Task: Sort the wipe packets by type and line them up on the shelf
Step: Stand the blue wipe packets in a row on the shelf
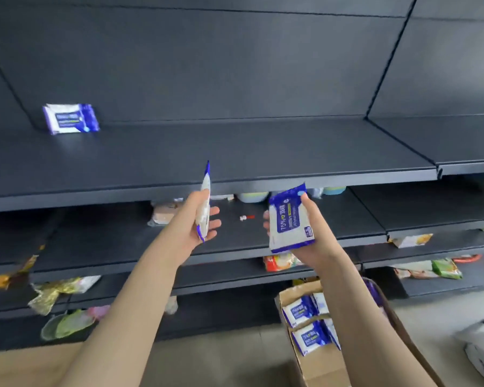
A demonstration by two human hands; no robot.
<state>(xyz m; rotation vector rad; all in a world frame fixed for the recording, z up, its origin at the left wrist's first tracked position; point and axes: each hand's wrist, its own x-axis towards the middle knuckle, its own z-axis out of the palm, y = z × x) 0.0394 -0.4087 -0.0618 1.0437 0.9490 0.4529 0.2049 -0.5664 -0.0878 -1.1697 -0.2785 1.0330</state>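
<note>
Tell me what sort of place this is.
Most likely a shop aisle being stocked: long dark metal shelves in tiers, loose snack packets on the lower ones, and an open cardboard box of wipe packets on the floor.

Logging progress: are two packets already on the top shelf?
No, only one packet sits on the shelf, at its far left.
</note>
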